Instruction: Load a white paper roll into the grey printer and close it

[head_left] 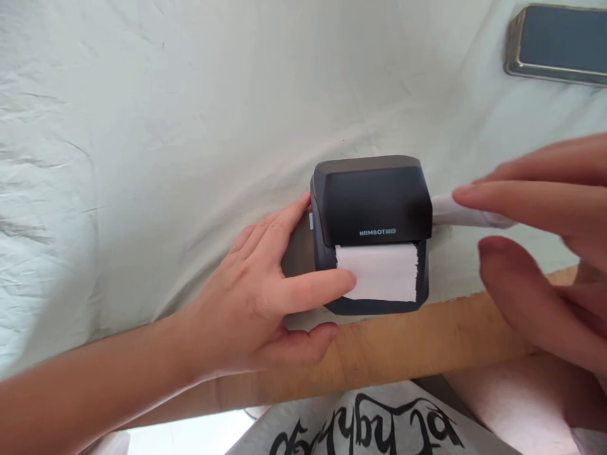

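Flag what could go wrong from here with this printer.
1. The white paper has ragged sides and the left hand has a finger over it; dragging might tear it.
2. The NIIMBOT printer sits close to the wooden edge; a hard pull toward the person could tip it off.
3. The white strip at its right side, by the fingers of the right hand, might shift the printer if attached and tugged.

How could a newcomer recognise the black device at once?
On the pale cloth, near the wooden edge, the left hand touches this boxy black device. Unlike the rimmed rectangular object at upper right, it reads "NIIMBOT" above white paper.
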The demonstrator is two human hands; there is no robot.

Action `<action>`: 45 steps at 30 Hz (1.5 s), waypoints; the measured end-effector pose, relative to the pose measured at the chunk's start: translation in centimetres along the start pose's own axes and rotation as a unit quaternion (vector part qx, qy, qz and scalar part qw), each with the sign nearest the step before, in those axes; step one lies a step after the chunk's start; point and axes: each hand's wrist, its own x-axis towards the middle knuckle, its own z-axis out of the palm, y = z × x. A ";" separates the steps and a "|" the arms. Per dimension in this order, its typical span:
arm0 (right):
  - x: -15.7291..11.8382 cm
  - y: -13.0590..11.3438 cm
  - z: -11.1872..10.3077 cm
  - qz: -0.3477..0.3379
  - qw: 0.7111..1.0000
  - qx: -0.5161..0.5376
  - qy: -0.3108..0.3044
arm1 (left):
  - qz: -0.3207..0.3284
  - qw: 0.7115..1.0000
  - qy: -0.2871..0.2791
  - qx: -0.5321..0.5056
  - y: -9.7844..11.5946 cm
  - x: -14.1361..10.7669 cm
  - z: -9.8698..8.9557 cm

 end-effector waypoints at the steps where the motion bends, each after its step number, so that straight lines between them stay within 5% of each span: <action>1: 0.4 0.3 0.5 -0.036 0.999 -0.022 0.012 | 0.001 1.000 -0.009 0.002 0.0 0.0 -0.1; 9: 0.9 -0.4 1.3 -0.126 0.990 -0.060 0.016 | -0.023 1.000 0.011 -0.014 0.0 -0.2 0.1; 13: -0.2 -1.1 0.7 -0.086 0.995 -0.055 0.015 | -0.026 1.000 0.005 0.009 0.0 -0.3 0.2; 18: -0.2 -0.9 0.8 0.022 0.991 0.073 -0.108 | -0.037 0.999 0.003 0.005 0.1 -0.2 0.2; 22: 0.5 -1.0 1.2 -0.124 0.990 -0.070 0.009 | -0.030 1.000 0.006 0.003 0.1 -0.3 0.4; 24: 0.8 -1.1 1.3 -0.147 0.984 -0.099 0.007 | -0.027 1.000 0.006 0.013 0.0 -0.3 0.3; 29: 1.4 -0.4 0.3 -0.127 0.989 -0.073 -0.015 | -0.018 0.999 -0.032 -0.002 -0.5 -0.2 0.0; 34: 2.1 2.4 -0.7 -0.022 0.999 -0.039 -0.005 | -0.036 0.999 0.004 0.002 -0.2 -0.1 0.6; 38: 2.4 4.2 0.2 -0.052 0.995 -0.069 -0.042 | -0.041 0.999 0.001 0.002 0.0 -0.2 0.8; 45: 3.7 3.7 0.5 -0.020 0.999 -0.013 -0.025 | -0.040 0.999 0.001 0.012 0.1 -0.1 0.4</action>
